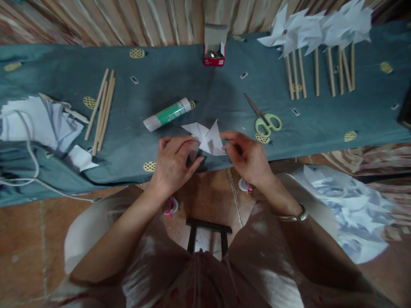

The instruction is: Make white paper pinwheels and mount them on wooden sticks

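Note:
A white paper pinwheel (205,136) lies folded near the front edge of the teal cloth (199,90). My left hand (173,164) pinches its lower left blade with curled fingers. From the right, my right hand (247,156) grips the lower right blade between thumb and fingertips. A white and green glue stick (167,114) lies just behind the pinwheel to the left. Green-handled scissors (263,118) lie to the right of it.
Several wooden sticks (103,109) lie at the left beside a pile of white paper (38,122). Finished pinwheels on sticks (316,47) lie at the back right. A small red box of pins (214,52) stands at the back centre. Paper scraps (353,209) lie on the floor.

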Demonstrator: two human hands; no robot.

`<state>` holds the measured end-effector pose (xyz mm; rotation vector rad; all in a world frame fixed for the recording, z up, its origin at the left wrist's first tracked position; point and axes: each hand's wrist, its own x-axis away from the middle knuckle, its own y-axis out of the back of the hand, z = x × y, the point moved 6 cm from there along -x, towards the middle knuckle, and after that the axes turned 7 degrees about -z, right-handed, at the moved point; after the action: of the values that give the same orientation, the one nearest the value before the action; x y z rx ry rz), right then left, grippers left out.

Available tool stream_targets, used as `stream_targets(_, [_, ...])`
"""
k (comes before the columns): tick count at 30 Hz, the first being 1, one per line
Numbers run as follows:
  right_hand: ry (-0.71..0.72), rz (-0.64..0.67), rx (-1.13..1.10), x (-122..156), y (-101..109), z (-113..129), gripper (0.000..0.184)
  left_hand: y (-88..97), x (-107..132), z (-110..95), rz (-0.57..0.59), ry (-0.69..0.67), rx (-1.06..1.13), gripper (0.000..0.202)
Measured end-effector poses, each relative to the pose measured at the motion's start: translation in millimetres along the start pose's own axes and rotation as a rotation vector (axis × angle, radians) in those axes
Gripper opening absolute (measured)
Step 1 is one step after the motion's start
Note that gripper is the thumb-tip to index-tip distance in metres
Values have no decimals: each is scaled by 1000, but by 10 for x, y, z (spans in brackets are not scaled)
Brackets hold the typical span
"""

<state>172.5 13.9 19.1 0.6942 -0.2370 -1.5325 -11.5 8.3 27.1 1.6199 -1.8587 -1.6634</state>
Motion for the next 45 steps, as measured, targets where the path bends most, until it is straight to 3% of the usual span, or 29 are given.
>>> stream_targets(3, [-18, 3, -25, 27, 20, 1, 27, 7, -19, -56, 2, -7, -16, 49])
stream_targets(10, [-19, 0, -44, 33, 43, -37, 28, -135, -43, -304, 6, -185, -84, 18])
stream_targets(14, [12, 3, 3, 39, 80, -54, 32, -186, -77, -306, 9, -206, -79, 16])
stream_targets(23, [101, 127, 135, 138, 97, -37, 48, 4, -149, -244, -114, -186, -55, 13])
stream_targets(27, [133, 111, 104, 158, 136, 29, 40, -23, -89, -227, -23, -128, 57, 17])
stream_targets(32, [155, 122, 64, 187, 117, 57, 6, -98, 5, -217, 55, -77, 47, 17])
stream_targets(45, [150, 117, 85, 176, 28, 35, 9, -72, 52, -252, 32, -159, 30, 16])
